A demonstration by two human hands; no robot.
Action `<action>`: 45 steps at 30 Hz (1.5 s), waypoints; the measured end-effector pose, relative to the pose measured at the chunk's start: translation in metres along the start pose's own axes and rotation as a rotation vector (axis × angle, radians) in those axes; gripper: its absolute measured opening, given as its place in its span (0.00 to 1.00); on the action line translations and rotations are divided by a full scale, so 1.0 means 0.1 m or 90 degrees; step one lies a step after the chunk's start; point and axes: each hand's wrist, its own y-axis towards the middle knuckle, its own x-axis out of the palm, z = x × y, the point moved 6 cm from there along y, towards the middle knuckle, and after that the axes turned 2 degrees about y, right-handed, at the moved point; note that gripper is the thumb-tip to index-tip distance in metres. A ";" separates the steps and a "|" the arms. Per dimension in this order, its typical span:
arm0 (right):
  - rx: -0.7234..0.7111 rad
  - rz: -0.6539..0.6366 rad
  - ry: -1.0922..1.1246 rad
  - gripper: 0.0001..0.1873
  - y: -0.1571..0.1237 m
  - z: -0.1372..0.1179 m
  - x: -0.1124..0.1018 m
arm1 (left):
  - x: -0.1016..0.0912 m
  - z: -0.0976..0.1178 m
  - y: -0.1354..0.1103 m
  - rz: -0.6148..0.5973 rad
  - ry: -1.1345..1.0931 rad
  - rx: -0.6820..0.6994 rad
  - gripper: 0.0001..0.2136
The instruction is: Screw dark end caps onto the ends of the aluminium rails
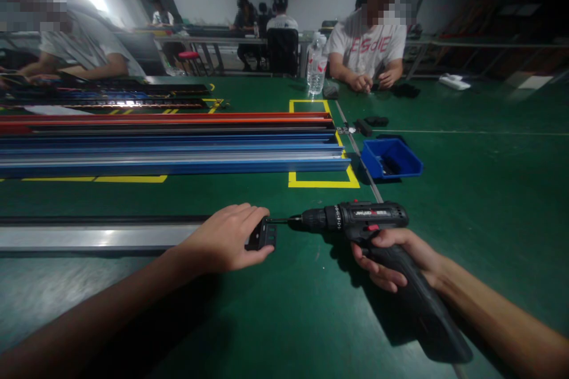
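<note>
My left hand [229,238] is closed round a black end cap [269,234] at the right end of a long silver metal profile [102,237] lying on the green table. In my right hand [400,260] is a black cordless drill [377,216], gripped by its handle and pointing left. Its long bit [284,220] reaches the upper part of the end cap. Whether a screw sits at the bit's tip I cannot make out. My left palm and fingers hide the joint between cap and profile.
Beyond my hands lie several blue profiles [178,163] and a red profile [178,117]. A blue bin [393,160] with dark parts stands right of them. Water bottles [315,68] stand farther back. A person [368,47] sits across the table, another [89,47] at the left.
</note>
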 end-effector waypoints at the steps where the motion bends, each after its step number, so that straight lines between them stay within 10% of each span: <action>1: 0.002 -0.003 0.002 0.19 0.00 0.00 0.00 | 0.00 0.00 0.00 0.000 0.002 0.001 0.27; 45: -0.009 -0.020 -0.019 0.20 0.01 0.01 -0.04 | -0.03 0.04 -0.01 0.026 -0.011 0.020 0.25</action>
